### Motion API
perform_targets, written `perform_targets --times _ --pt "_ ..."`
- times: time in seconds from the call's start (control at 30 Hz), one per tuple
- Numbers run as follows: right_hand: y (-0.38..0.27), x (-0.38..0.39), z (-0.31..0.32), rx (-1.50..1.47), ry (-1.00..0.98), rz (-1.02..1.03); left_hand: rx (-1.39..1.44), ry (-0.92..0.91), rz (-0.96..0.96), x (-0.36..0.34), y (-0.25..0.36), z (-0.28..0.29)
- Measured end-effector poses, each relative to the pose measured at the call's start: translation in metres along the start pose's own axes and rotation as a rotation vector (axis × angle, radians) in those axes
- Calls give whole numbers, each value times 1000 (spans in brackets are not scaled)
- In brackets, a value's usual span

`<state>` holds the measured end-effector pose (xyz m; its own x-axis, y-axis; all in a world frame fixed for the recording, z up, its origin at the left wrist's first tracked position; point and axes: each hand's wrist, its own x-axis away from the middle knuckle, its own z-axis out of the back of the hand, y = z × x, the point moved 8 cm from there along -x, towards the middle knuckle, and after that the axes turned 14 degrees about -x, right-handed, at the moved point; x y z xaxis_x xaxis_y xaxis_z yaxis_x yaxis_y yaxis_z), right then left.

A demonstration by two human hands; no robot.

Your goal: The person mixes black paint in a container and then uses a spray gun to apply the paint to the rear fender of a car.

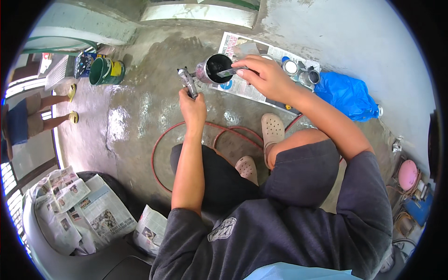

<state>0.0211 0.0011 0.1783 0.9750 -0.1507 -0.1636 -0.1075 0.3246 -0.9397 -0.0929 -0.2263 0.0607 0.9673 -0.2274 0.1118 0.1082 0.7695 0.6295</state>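
Note:
My left hand (192,106) grips the handle of a metal spray gun (189,81), held up over the wet concrete floor. The gun's round metal cup (212,67) is open at the top and dark inside. My right hand (263,74) holds a thin flat stick (229,71) whose end reaches into the cup's mouth. I am crouched, with both knees and beige clogs (272,129) below my arms.
A newspaper sheet (242,86) on the floor carries several small tins (290,67). A blue plastic bag (347,95) lies to the right. A red hose (161,144) loops near my feet. A green paint can (103,71) stands far left, near another person's legs (46,112). Newspaper-covered object lower left.

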Motion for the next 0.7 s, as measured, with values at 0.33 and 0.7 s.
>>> perform_targets --times 0.33,0.7 --pt "-21 -14 18 380 89 292 25 -11 1 2 12 4" --pt "-23 -14 26 459 25 307 16 -19 15 7 12 4"
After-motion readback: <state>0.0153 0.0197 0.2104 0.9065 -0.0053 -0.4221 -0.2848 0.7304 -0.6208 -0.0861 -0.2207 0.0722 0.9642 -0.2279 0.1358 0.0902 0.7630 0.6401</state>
